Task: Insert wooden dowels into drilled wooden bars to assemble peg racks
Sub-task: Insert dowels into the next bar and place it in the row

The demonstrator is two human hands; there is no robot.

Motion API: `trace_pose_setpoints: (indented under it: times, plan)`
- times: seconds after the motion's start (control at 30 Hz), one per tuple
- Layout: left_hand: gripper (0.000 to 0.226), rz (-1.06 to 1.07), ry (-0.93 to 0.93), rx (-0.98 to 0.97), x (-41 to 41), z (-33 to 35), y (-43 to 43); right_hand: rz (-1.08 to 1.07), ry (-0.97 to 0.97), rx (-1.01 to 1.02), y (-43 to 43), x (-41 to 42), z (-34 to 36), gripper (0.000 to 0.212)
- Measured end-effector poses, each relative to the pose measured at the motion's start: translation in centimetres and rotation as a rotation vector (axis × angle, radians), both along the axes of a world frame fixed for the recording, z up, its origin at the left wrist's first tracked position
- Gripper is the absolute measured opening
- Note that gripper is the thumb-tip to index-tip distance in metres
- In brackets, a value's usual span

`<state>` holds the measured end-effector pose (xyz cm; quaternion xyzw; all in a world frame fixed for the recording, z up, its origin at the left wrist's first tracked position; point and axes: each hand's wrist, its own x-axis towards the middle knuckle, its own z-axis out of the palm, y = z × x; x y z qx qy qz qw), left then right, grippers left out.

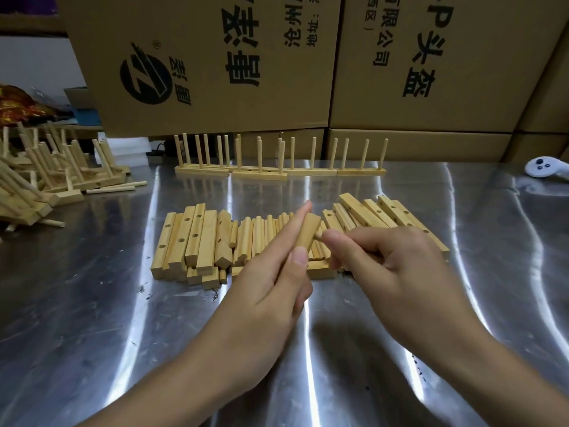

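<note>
stacked cardboard boxes [215, 57] fill the whole back, way beyond both hands. the shiny metal counter [92, 318] runs under everything. far off to the left of the left hand there's a messy heap of finished racks [46, 183] lying every which way, and straight out past the hands a row of standing racks [277, 172] sits end to end with pegs pointing up. right behind the hands is the supply pile: drilled bars [194, 238] on the left-hand side, loose dowels [255, 238] in the middle, more bars beyond the right hand.

left hand [268, 291] is wrapped around one bar [308, 232], thumb on its near end, holding it up off the counter and tilted away. right hand [400, 266] is pinching a dowel [317, 236] between thumb and fingers, only the tip showing, right up against the bar's side. can't tell if it's in a hole. white controller [545, 171] sits far out to the right.
</note>
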<state>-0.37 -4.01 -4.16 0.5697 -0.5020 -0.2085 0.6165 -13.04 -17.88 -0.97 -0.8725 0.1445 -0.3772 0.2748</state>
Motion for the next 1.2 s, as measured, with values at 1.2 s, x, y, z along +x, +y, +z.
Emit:
trace_pose_setpoints:
  times: [1.2]
  plan:
    - [0.027, -0.076, 0.94, -0.174, 2.3, 0.9, -0.4, -0.299, 0.328, -0.293, -2.8, 2.4, -3.1, 0.028]
